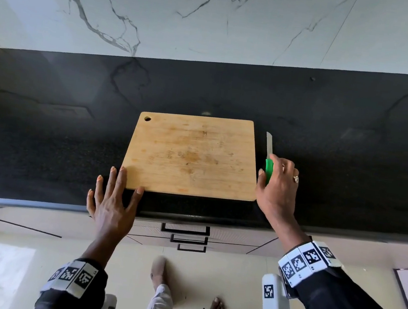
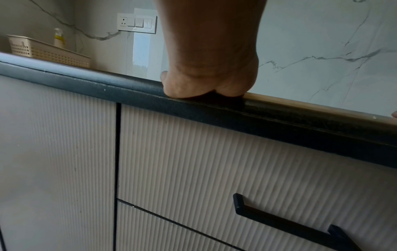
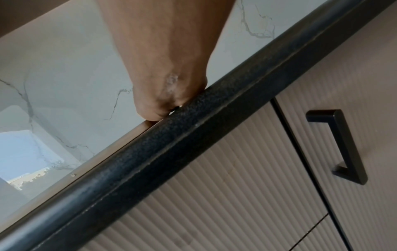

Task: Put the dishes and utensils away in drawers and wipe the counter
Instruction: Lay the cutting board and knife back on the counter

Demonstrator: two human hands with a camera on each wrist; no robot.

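Observation:
A wooden cutting board [image 1: 191, 154] lies flat on the black counter [image 1: 44, 133]. To its right lies a knife [image 1: 269, 150] with a green handle and a steel blade pointing away from me. My right hand [image 1: 275, 182] has its fingers and thumb curled round the green handle. My left hand [image 1: 114, 194] is spread flat with straight fingers at the board's near left corner, fingertips touching its edge. In both wrist views only the heel of each hand shows above the counter's rounded edge [image 2: 193, 108]; the fingers are hidden.
Below the counter edge are ribbed drawer fronts with black bar handles [image 1: 185, 229], all closed. A cream basket [image 2: 47, 51] and a spray bottle [image 2: 58, 38] stand far left on the counter. A marble wall backs the counter. My feet are on the floor below.

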